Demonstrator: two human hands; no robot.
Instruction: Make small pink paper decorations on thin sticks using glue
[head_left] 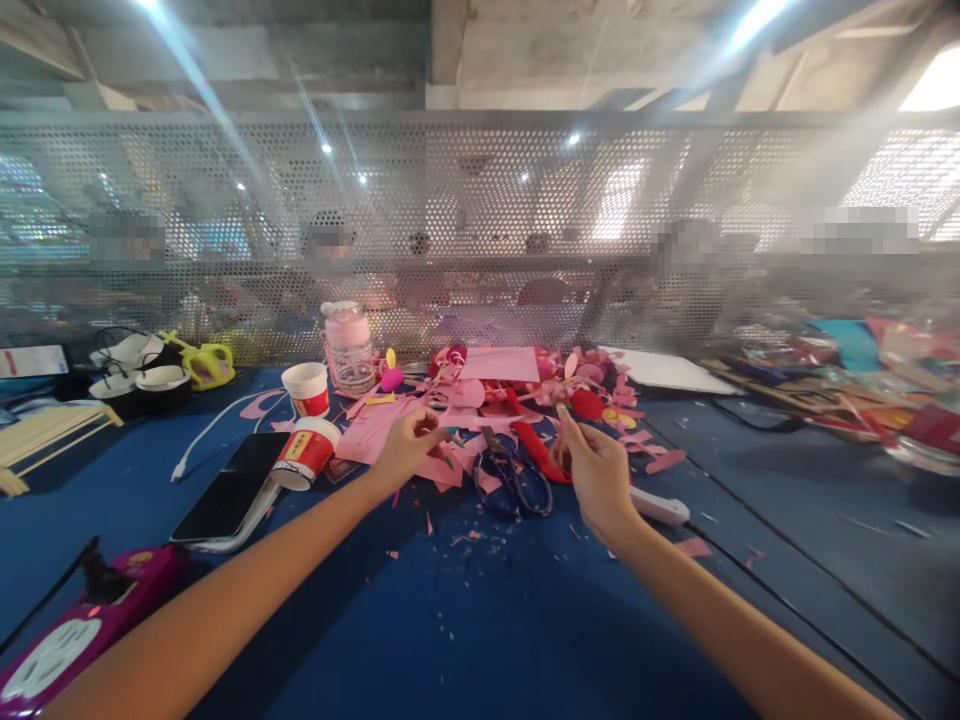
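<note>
My left hand (411, 445) is over pink paper sheets (367, 432), its fingers bent and a little apart. I see nothing clearly held in it. My right hand (598, 465) is raised to the right, thumb and forefinger pinched together. Whatever is in that pinch is too small to make out. Between the hands lie dark-handled scissors (514, 485), with a red object (538, 452) beside them. Partly behind my right wrist, a white tool handle (660, 506) trails a black cord. Pink and red paper scraps (585, 375) are heaped beyond both hands.
On the left are two paper cups (306, 455), a phone (229, 485), a pink-lidded bottle (349, 345), a purple power strip (90, 630) and a small wooden rack (56, 435). A perforated metal screen (480, 200) rises behind the blue tabletop (450, 640). People sit beyond it.
</note>
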